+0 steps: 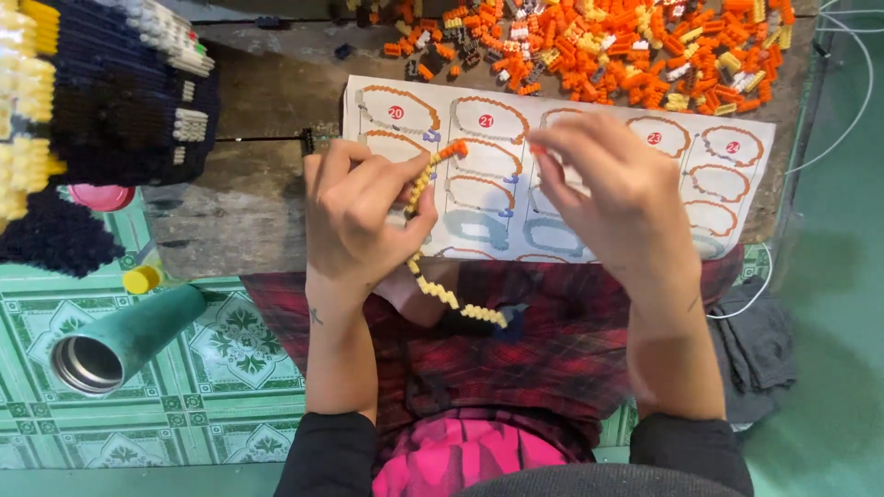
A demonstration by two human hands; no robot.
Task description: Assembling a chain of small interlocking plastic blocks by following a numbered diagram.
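My left hand (pixel 364 212) grips a thin chain of small building blocks (pixel 433 290), pale yellow along most of its length with an orange end near the top, and its tail hangs down over my lap. My right hand (pixel 612 198) pinches a tiny orange block (pixel 537 148) between its fingertips, close to the chain's orange end. Both hands hover above a white instruction sheet (pixel 737 175) printed with numbered ring-shaped steps. A heap of loose orange, yellow and white blocks (pixel 635 46) lies on the wooden table beyond the sheet.
A large dark blue and yellow block model (pixel 101 101) stands at the left of the wooden table (pixel 249 193). A green metal flask (pixel 120 340) lies on the patterned floor, with a yellow cap (pixel 141 278) and a pink lid (pixel 99 196) nearby. White cable (pixel 852 101) runs at right.
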